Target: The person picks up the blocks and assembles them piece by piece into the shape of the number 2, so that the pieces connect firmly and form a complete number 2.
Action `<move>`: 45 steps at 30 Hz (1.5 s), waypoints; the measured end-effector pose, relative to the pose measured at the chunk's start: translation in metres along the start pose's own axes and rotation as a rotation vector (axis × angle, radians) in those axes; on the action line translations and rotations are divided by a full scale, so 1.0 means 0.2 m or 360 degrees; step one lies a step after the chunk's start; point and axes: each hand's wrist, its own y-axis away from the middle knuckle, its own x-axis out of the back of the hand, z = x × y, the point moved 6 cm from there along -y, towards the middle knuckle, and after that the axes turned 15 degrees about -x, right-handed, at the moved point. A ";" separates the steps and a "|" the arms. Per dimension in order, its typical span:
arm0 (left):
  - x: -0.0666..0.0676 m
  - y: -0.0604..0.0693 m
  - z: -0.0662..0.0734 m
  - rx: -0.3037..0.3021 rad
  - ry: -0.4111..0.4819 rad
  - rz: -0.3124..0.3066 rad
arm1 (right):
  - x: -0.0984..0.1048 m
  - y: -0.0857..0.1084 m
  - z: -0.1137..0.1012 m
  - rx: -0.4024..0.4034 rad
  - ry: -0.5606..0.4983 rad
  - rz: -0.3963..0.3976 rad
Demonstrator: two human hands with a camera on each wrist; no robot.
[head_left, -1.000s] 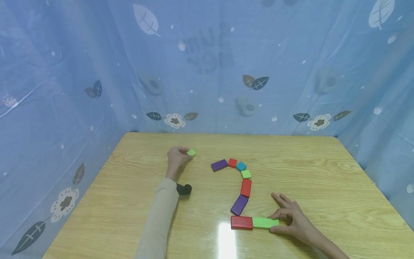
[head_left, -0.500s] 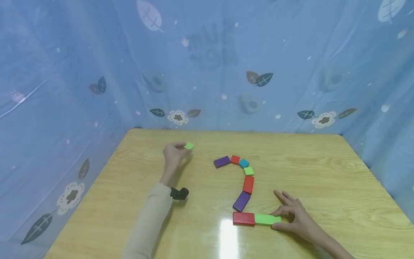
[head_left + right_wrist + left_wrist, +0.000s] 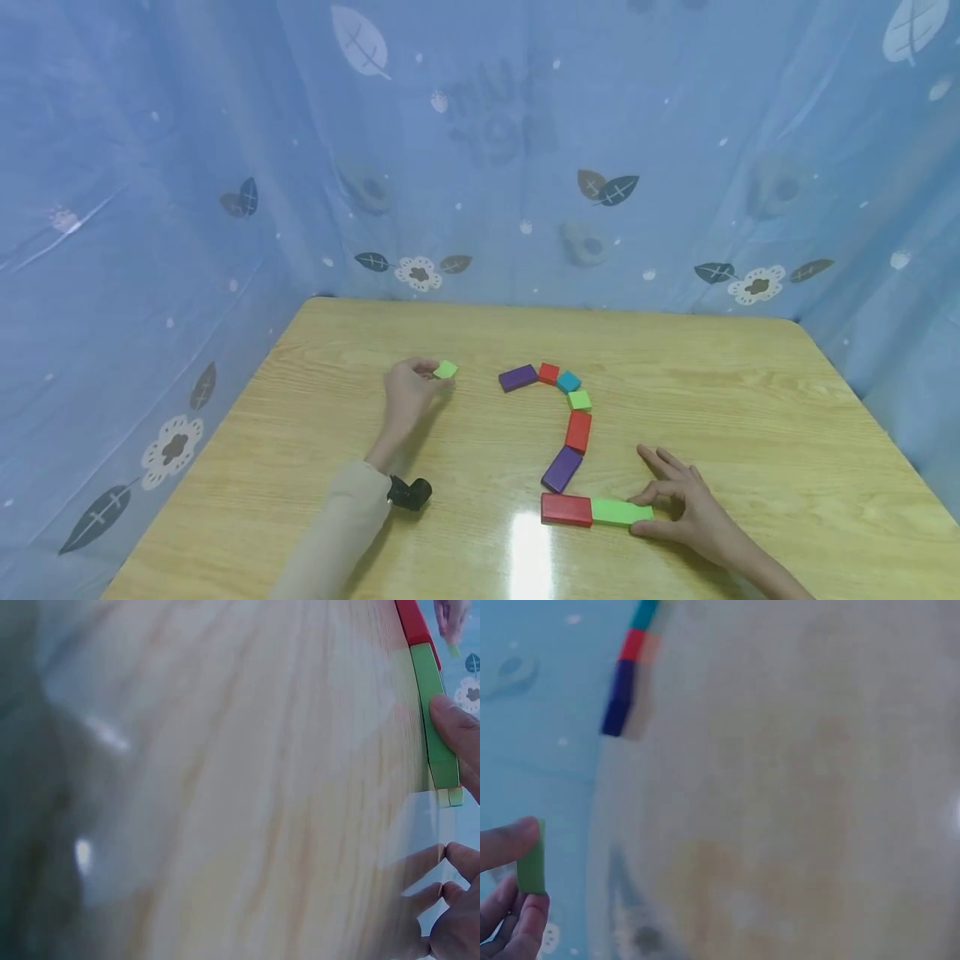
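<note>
My left hand (image 3: 408, 392) pinches a small light green block (image 3: 446, 369) between thumb and fingers, left of a curved row of coloured blocks. The left wrist view shows this green block (image 3: 531, 859) edge-on, apart from the row's purple end block (image 3: 518, 377). At the row's near end, my right hand (image 3: 690, 512) holds the right end of a long green block (image 3: 621, 512) between thumb and finger. That block lies end to end with a red block (image 3: 566, 509). In the right wrist view the thumb (image 3: 454, 731) touches the long green block's side.
From the purple end block the row curves through a small red (image 3: 549, 372), a blue (image 3: 568, 381), a light green (image 3: 579, 401), a red (image 3: 578, 432) and a purple block (image 3: 562, 469). A wood-grain table (image 3: 712, 383) lies beneath, with a blue patterned curtain (image 3: 487, 167) behind.
Still pinching the small green block, my left hand first moved slightly away from me, then back nearer. The right hand and the row stay put; the head view has shifted slightly.
</note>
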 end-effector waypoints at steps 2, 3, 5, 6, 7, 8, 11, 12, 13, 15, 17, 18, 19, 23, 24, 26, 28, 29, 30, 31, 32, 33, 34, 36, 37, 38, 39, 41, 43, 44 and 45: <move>-0.03 0.03 0.00 -0.0013 -0.0036 -0.0026 | 0.00 0.00 0.00 -0.0013 -0.0001 -0.0003; -0.04 0.04 0.01 -0.0036 -0.0064 -0.0041 | 0.00 0.00 0.01 -0.0010 0.0003 -0.0001; -0.07 0.05 0.03 -0.0063 -0.0104 -0.0064 | -0.01 0.00 0.01 -0.0012 -0.0003 -0.0006; -0.08 0.06 0.03 -0.0085 -0.0125 -0.0073 | -0.01 0.00 0.01 -0.0012 -0.0003 -0.0007; -0.10 0.06 0.05 -0.0109 -0.0144 -0.0082 | -0.01 0.00 0.01 -0.0011 0.0000 -0.0008; -0.11 0.06 0.06 -0.0135 -0.0158 -0.0092 | 0.00 0.00 0.01 0.0001 0.0007 -0.0006; -0.14 0.07 0.08 -0.0184 -0.0216 -0.0133 | 0.00 0.00 0.00 0.0001 0.0022 0.0004; -0.16 0.07 0.09 -0.0190 -0.0243 -0.0152 | 0.00 -0.01 0.00 0.0003 0.0027 0.0005; -0.17 0.08 0.09 -0.0185 -0.0276 -0.0172 | 0.00 -0.01 0.00 0.0008 0.0031 0.0005; -0.19 0.09 0.09 -0.0162 -0.0341 -0.0209 | 0.00 -0.01 0.00 0.0015 0.0029 0.0001; -0.20 0.09 0.10 -0.0133 -0.0384 -0.0238 | 0.00 -0.01 0.00 0.0026 0.0025 -0.0003; -0.21 0.09 0.10 -0.0110 -0.0394 -0.0247 | 0.00 -0.02 0.01 0.0029 0.0022 -0.0005; -0.22 0.09 0.10 -0.0099 -0.0396 -0.0255 | 0.00 -0.02 0.01 0.0031 0.0020 -0.0003; -0.26 0.09 0.12 -0.0088 -0.0377 -0.0308 | 0.01 -0.01 0.01 0.0038 0.0030 0.0013; -0.27 0.09 0.12 -0.0086 -0.0375 -0.0318 | 0.01 -0.01 0.01 0.0040 0.0034 0.0017; -0.29 0.08 0.13 -0.0091 -0.0385 -0.0339 | 0.01 -0.01 0.00 0.0037 0.0038 0.0015; -0.31 0.07 0.15 -0.0099 -0.0419 -0.0354 | 0.01 -0.01 0.00 0.0008 0.0036 0.0003; -0.31 0.06 0.15 -0.0106 -0.0439 -0.0360 | 0.01 -0.01 0.00 -0.0010 0.0036 -0.0003; -0.32 0.06 0.16 -0.0110 -0.0451 -0.0368 | 0.01 -0.01 0.00 -0.0027 0.0036 -0.0010; -0.33 0.06 0.16 -0.0117 -0.0466 -0.0377 | 0.01 -0.01 0.00 -0.0043 0.0035 -0.0015; -0.33 0.05 0.17 -0.0120 -0.0475 -0.0389 | 0.01 -0.01 0.00 -0.0054 0.0036 -0.0017; -0.34 0.05 0.17 -0.0117 -0.0483 -0.0399 | 0.01 0.00 0.00 -0.0061 0.0035 -0.0016; -0.35 0.05 0.17 -0.0110 -0.0482 -0.0409 | 0.01 0.00 0.00 -0.0054 0.0032 -0.0015; -0.36 0.05 0.18 -0.0098 -0.0492 -0.0431 | 0.01 0.00 -0.01 -0.0035 0.0022 -0.0010; -0.36 0.05 0.18 -0.0084 -0.0505 -0.0445 | 0.01 0.00 -0.01 -0.0025 0.0017 -0.0007; -0.37 0.05 0.18 -0.0080 -0.0515 -0.0455 | 0.01 0.00 -0.01 -0.0020 0.0014 -0.0004; -0.37 0.05 0.18 -0.0079 -0.0531 -0.0467 | 0.01 0.00 -0.01 -0.0009 0.0010 -0.0003; -0.38 0.04 0.19 -0.0087 -0.0563 -0.0492 | 0.01 0.00 -0.01 -0.0006 0.0004 -0.0001; -0.39 0.04 0.19 -0.0093 -0.0592 -0.0508 | 0.01 -0.01 -0.01 -0.0010 0.0003 0.0003; -0.40 0.04 0.19 -0.0106 -0.0604 -0.0507 | 0.01 -0.01 -0.01 -0.0003 0.0002 0.0004; -0.40 0.04 0.19 -0.0105 -0.0615 -0.0519 | 0.01 -0.01 0.00 0.0008 0.0002 0.0006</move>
